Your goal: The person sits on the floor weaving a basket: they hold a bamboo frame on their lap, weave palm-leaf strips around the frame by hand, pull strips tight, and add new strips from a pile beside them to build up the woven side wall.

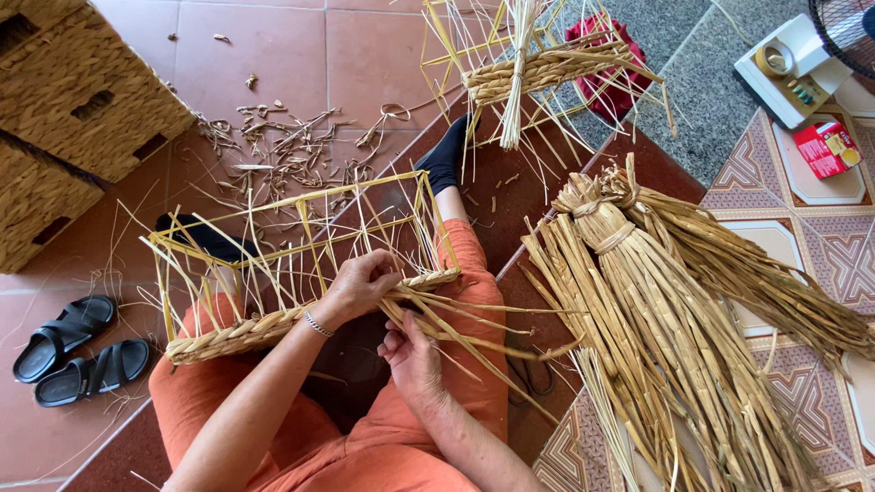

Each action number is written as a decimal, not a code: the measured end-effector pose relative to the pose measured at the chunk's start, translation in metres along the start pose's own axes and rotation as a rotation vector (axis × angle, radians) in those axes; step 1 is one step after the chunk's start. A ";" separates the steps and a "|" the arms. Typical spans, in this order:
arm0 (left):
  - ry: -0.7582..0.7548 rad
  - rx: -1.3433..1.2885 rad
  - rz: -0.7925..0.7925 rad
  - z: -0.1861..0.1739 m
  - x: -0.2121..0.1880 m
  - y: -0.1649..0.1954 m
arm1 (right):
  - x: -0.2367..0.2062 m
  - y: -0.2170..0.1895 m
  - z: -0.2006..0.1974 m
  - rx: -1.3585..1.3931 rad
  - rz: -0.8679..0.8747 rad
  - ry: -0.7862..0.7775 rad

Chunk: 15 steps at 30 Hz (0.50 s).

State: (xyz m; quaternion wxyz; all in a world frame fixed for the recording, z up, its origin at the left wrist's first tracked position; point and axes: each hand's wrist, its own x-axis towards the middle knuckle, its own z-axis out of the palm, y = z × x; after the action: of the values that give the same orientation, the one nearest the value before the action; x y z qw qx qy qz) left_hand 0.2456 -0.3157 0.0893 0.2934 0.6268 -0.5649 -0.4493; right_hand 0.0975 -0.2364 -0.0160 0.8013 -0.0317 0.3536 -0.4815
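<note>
On lap: left hand [363, 284] clamps braided basket rim [273, 323]; right hand [412, 357] grips flat dry straw strands [474, 339].

The left hand [363, 284] grips the braided rim of a half-woven basket [273, 264] resting on the person's lap, its yellow frame standing open above. The right hand [412, 357] sits just below, pinching loose straw strands [474, 333] that trail off the rim. A big bundle of straw [665, 328] lies on the floor to the right. Black sandals [77, 351] sit at the floor's left edge, finished baskets [73, 100] in its top left corner.
</note>
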 end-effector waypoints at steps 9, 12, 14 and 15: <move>-0.178 0.178 0.346 -0.014 -0.019 -0.019 | -0.016 -0.013 0.016 -0.597 -0.397 -0.116; -0.057 0.269 0.452 -0.005 -0.025 -0.019 | -0.003 -0.010 0.004 -0.140 -0.200 -0.086; -0.010 0.394 0.447 0.005 -0.027 -0.021 | 0.003 -0.008 -0.006 -0.109 -0.167 -0.125; 0.002 0.432 0.455 0.008 -0.027 -0.023 | 0.004 -0.007 -0.008 -0.097 -0.150 -0.148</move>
State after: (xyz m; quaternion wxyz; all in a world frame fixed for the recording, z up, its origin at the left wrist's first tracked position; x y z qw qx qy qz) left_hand 0.2503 -0.2836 0.0724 0.2470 0.5326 -0.7728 -0.2408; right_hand 0.0888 -0.2409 -0.0219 0.7844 -0.1323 0.3130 -0.5189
